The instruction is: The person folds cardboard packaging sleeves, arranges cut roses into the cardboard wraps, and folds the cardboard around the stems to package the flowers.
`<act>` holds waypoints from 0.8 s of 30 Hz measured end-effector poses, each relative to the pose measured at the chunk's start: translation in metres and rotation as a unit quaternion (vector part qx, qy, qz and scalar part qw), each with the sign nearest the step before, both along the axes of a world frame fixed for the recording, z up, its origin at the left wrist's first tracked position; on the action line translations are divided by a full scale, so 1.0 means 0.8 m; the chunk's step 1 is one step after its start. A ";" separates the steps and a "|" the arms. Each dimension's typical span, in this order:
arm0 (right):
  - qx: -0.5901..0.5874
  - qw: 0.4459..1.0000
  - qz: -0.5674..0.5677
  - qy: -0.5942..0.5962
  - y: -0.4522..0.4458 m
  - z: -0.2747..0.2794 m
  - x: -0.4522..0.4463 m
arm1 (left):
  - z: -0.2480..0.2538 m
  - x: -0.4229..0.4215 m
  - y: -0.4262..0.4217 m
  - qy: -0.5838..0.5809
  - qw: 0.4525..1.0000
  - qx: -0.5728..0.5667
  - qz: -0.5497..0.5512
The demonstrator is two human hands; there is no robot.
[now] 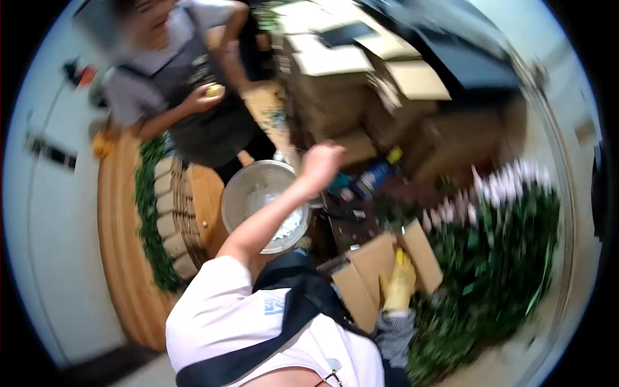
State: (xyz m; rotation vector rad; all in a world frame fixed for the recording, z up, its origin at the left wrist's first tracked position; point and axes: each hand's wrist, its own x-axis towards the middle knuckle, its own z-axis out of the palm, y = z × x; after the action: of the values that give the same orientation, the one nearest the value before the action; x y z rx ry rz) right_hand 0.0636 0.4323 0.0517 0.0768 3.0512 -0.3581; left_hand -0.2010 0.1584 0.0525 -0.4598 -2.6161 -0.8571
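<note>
My left hand, bare and smeared by motion, is stretched forward above the floor area, just beyond a round metal basin. Its fingers look curled, but whether they hold anything is unclear. A yellow glove covers my right hand, which grips an open cardboard box between its flaps. Inside the basin lies some whitish material. Right of the box is a large heap of green stems with pale pink blooms at the far end.
A person in a dark apron stands ahead on the left, holding something yellowish. Stacked cardboard boxes rise ahead, with dark sheeting beside them. A wooden bench with greenery and brown packets runs along the left. A blue bottle lies ahead.
</note>
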 end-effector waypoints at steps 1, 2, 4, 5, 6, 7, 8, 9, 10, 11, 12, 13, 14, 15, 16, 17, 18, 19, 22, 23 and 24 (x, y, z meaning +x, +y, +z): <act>0.004 0.999 0.008 0.052 -0.005 0.002 -0.002 | 0.019 0.015 -0.009 -0.145 0.985 0.059 -0.077; -0.031 0.999 -0.036 0.001 -0.013 0.023 -0.007 | 0.048 0.037 -0.008 -0.380 0.886 0.192 -0.182; 0.010 0.999 -0.032 0.033 -0.006 0.010 -0.005 | 0.045 0.064 0.005 -0.643 0.642 0.218 -0.356; 0.013 0.997 -0.064 0.028 -0.014 0.017 -0.008 | 0.037 0.083 0.025 -0.714 0.536 0.278 -0.353; 0.106 0.992 -0.060 0.038 -0.009 -0.026 -0.002 | 0.023 0.097 0.045 -0.742 0.515 0.256 -0.343; 0.100 0.991 -0.087 0.012 -0.011 -0.059 -0.004 | 0.009 0.107 0.065 -0.763 0.502 0.235 -0.332; 0.161 0.979 -0.123 -0.002 -0.029 -0.060 -0.009 | -0.003 0.118 0.091 -0.774 0.476 0.253 -0.332; 0.160 0.975 -0.156 -0.007 -0.034 -0.059 -0.006 | -0.011 0.136 0.119 -0.755 0.523 0.250 -0.306; 0.152 0.979 -0.115 -0.078 -0.035 -0.054 -0.003 | -0.025 0.142 0.133 -0.664 0.651 0.125 -0.346; 0.095 0.987 -0.092 -0.087 -0.028 -0.041 0.006 | -0.041 0.150 0.145 -0.543 0.750 0.003 -0.377; 0.037 0.992 -0.070 -0.099 -0.021 -0.028 0.016 | -0.062 0.159 0.147 -0.578 0.737 0.083 -0.340; -0.060 0.995 -0.069 -0.039 -0.005 -0.003 0.029 | -0.059 0.161 0.146 -0.533 0.768 0.055 -0.352; -0.230 0.967 -0.102 0.030 0.007 0.030 0.043 | -0.059 0.164 0.146 -0.494 0.794 0.048 -0.351; -0.388 0.902 -0.179 -0.066 0.024 0.032 0.044 | -0.059 0.170 0.144 -0.455 0.818 0.041 -0.349; -0.376 0.909 -0.177 -0.014 0.027 0.030 0.046 | -0.057 0.173 0.144 -0.435 0.833 -0.001 -0.340; -0.360 0.916 -0.175 0.040 0.030 0.024 0.041 | -0.051 0.176 0.150 -0.410 0.848 -0.041 -0.333; -0.266 0.952 -0.136 0.075 0.028 0.009 0.036 | -0.028 0.181 0.155 -0.364 0.866 -0.068 -0.338; -0.174 0.975 -0.095 0.102 0.018 -0.003 0.031 | -0.030 0.182 0.156 -0.325 0.879 -0.088 -0.338; -0.001 0.985 -0.109 -0.136 -0.005 0.023 0.004 | 0.019 0.186 0.163 -0.151 0.868 -0.285 -0.377; 0.004 0.976 -0.121 -0.180 -0.006 0.027 -0.005 | 0.038 0.185 0.166 -0.154 0.860 -0.294 -0.388; 0.001 0.980 -0.134 -0.147 -0.009 0.009 -0.003 | 0.063 0.187 0.167 -0.161 0.857 -0.233 -0.429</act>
State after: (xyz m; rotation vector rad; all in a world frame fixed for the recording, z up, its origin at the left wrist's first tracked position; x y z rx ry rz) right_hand 0.0615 0.4249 0.0587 0.4967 2.7498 -0.3249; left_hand -0.0517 0.2921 0.1025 -1.8599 -2.8936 -0.5119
